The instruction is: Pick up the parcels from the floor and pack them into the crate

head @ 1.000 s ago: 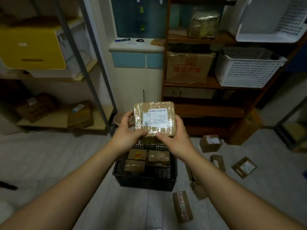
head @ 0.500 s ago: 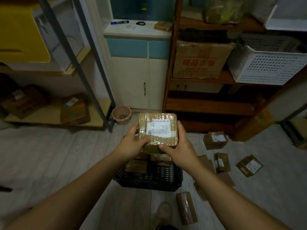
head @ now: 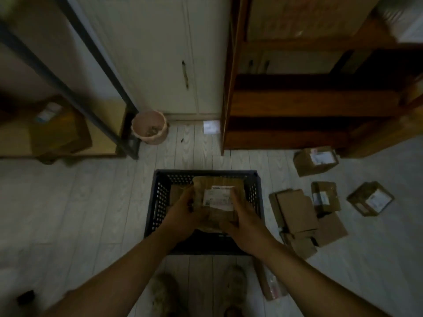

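The floor [head: 91, 213] is pale wood, and the crate [head: 158, 202] sits in the middle of it. Behind the crate and to its right is a big brown shelf [head: 309, 104]. Right behind the crate is a white cupboard [head: 160, 53].

The crate is dark and has holes in its sides. It is open at the top. To the right of the crate, many brown parcels [head: 297, 213] lie on the floor, some in a heap just beside it and some farther off. A long parcel [head: 270, 284] lies by the crate's near right corner.

One parcel [head: 218, 197] with a white label is down inside the top of the crate. I cannot tell if it is resting on anything yet. The left hand [head: 183, 218] holds its left side and the right hand [head: 247, 227] holds its right side. The fingers of both hands are bent round its edges.

A small pink pot [head: 150, 126] stands behind the crate, to its left.

I think the step now is putting this parcel into the crate. Next, it needs to go down flat until it rests. Then both hands must let go and lift out. After that, a hand needs to reach to the right of the crate for one of the parcels on the floor.
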Motion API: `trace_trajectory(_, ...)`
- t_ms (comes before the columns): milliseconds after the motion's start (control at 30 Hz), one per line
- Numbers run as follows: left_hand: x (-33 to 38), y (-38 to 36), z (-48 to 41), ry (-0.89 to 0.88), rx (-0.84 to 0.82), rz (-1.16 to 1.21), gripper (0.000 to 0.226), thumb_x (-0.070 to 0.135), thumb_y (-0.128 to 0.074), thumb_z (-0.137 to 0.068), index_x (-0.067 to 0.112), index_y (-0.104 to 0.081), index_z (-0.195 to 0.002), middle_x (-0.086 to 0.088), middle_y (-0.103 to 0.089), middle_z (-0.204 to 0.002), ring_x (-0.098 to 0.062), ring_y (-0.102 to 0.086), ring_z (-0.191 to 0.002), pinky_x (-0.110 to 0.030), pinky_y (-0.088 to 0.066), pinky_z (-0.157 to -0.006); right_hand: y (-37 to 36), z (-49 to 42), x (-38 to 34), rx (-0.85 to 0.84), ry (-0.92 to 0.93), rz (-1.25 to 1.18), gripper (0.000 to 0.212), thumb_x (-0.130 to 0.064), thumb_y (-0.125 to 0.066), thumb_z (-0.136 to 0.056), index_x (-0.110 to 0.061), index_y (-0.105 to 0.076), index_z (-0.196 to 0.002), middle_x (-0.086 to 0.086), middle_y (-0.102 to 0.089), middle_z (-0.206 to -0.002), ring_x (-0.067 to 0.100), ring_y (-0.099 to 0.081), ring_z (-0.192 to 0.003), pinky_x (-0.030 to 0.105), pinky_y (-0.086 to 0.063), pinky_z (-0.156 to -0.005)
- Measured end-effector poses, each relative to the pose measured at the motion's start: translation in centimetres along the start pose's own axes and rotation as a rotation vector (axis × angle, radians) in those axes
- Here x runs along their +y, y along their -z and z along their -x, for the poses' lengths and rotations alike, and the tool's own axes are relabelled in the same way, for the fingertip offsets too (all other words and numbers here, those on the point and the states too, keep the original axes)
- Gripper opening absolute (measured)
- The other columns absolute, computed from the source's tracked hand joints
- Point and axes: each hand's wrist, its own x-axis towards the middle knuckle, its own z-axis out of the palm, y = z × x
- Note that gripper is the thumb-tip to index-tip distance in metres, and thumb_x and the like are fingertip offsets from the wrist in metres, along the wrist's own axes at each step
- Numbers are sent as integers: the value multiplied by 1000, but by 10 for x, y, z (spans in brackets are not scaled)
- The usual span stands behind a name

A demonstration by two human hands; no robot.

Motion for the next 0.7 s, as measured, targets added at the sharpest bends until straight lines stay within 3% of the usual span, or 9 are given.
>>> trace_trajectory(133,-90,-12,-75,61,-38,-46,47,13,-68,-82,49,-50,-106,21,-56,-104,1,-58,-91,-12,-52,-64,-48,-60,76,-44,-103,163,93,-44,-54,-91,-37,27,-135,3,6,-157,23,-21,-140,29,-22,-114)
trace_trajectory(300,-199,-38,-149,146,-70,-67,54,16,-69,-82,21,-48,-131,6,-57,-113,-11,-60,-97,-29,-55,-80,-98,-115,169,-130,-133,393,78,-42,-39,-97,-19,14,-148,13,4,-157,33,-29,-135,39,-33,-109)
trace_trajectory(433,-258,-62,-187,175,-148,-72,43,15,-65,-85,25,-49,-123,22,-54,-98,9,-60,-79,-4,-46,-57,-123,-148,232,-187,-163,438,75,-37,-41,-98,-20,12,-149,13,2,-157,36,-28,-136,43,-31,-110)
trace_trajectory(567,-307,-76,-220,189,-161,-191,50,16,-65,-85,11,-47,-132,26,-48,-95,19,-56,-80,4,-39,-55,-147,-174,283,-221,-163,414,74,-32,-41,-99,-17,11,-149,16,7,-157,32,-18,-141,35,-20,-115)
trace_trajectory(600,-317,-78,-228,190,-178,-248,54,20,-66,-85,8,-45,-134,22,-50,-101,14,-57,-94,2,-42,-62,-153,-179,295,-228,-172,389,73,-32,-41,-99,-18,12,-149,15,6,-157,30,-18,-141,32,-19,-114)
trace_trajectory(633,-325,-79,-235,221,-199,-342,61,28,-64,-86,8,-39,-138,12,-51,-116,-1,-54,-114,-5,-46,-77,-159,-185,305,-237,-186,352,72,-31,-39,-99,-19,12,-149,13,5,-157,28,-18,-140,29,-18,-112)
trace_trajectory(667,-333,-80,-242,259,-216,-499,70,37,-61,-87,8,-31,-143,-1,-43,-137,-19,-40,-131,-20,-43,-95,-165,-191,314,-236,-198,309,71,-30,-38,-100,-21,12,-149,10,4,-157,25,-19,-140,25,-18,-110)
trace_trajectory(700,-342,-80,-248,283,-218,-650,73,41,-57,-88,8,-25,-145,-12,-27,-150,-31,-25,-138,-34,-31,-108,-171,-196,321,-224,-219,267,70,-29,-38,-100,-22,11,-149,9,0,-157,23,-20,-140,23,-19,-107)
